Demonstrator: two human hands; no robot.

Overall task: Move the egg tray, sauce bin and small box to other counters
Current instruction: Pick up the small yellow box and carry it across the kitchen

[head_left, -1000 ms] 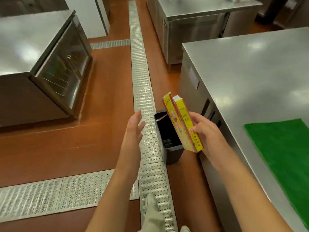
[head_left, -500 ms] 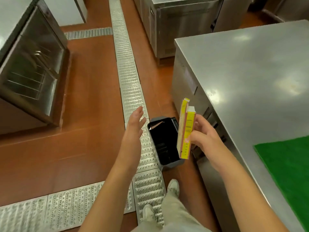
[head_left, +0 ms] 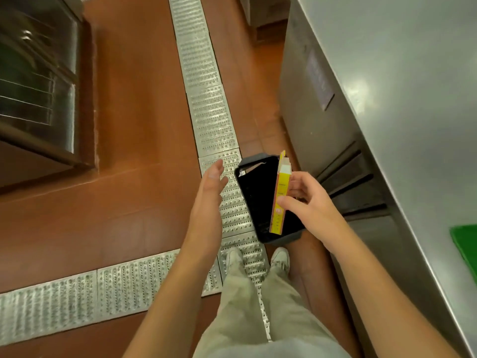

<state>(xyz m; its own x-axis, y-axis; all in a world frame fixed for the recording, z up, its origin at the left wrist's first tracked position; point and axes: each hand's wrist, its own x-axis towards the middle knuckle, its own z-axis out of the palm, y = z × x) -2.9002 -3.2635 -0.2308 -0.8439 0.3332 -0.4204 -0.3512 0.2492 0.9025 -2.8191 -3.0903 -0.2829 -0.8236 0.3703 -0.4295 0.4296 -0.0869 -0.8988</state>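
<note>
Head view, looking steeply down at a red-brown floor. Small box (head_left: 280, 197), yellow and thin, is held edge-on above the open mouth of a dark bin (head_left: 254, 195); its long axis runs near to far, with the opened flap end pointing away from the person and the closed end toward the feet. Right hand (head_left: 307, 205) grips the box at mid-length, thumb on the near narrow side and fingers curled round the far side. Left hand (head_left: 209, 200) hangs beside the bin with fingers straight and close together, holding nothing and touching nothing. The bin stands on the floor just beside a steel counter (head_left: 413, 99), partly on a perforated metal drain grate (head_left: 209, 112) that runs away up the aisle; a second grate branches off to the left. Two light shoes (head_left: 280, 257) stand just behind the bin. A green mat (head_left: 464, 244) lies on the counter at the right edge. A glass-fronted cabinet (head_left: 38, 81) stands across the aisle at upper left.
</note>
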